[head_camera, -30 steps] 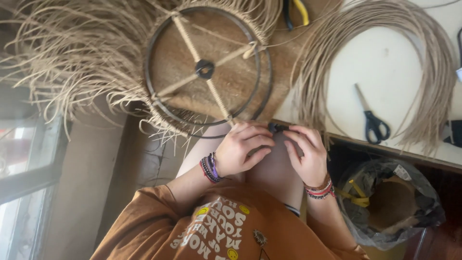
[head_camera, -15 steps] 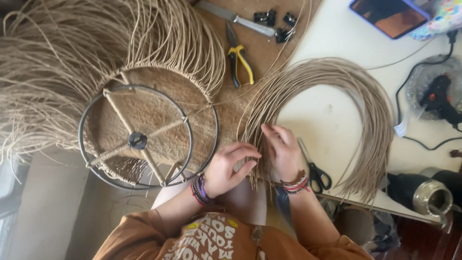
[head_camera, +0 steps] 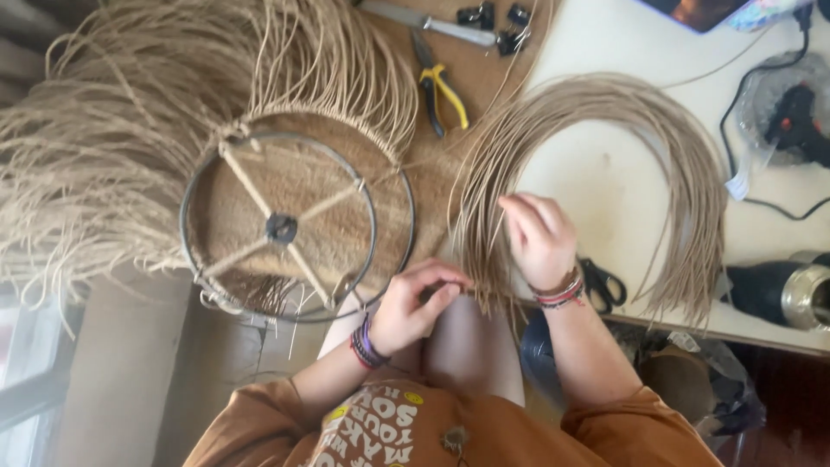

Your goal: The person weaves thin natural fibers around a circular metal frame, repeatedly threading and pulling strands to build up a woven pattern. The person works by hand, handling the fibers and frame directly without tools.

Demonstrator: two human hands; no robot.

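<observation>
A round metal frame (head_camera: 298,229) with spokes and a dark hub lies in front of me, its far rim hung with a thick fringe of straw-coloured fibres (head_camera: 112,147). To the right, a looped bundle of tan cords (head_camera: 683,164) arcs over the white table (head_camera: 605,173). My left hand (head_camera: 415,304), with purple bracelets at the wrist, pinches a few strand ends at the bundle's near left end. My right hand (head_camera: 538,235), with red bracelets, has its fingers spread into the cords just above.
Black scissors (head_camera: 603,283) lie right beside my right wrist. Yellow-handled pliers (head_camera: 439,85), a metal blade tool (head_camera: 430,23) and black clips (head_camera: 493,15) sit at the far side. A glue gun (head_camera: 791,117) with cable and a metal flask (head_camera: 791,296) are at the right.
The view has shifted so the frame sits lower left and the cord loop is centred. My right hand has risen into the cords; my left hand has closed on strand ends.
</observation>
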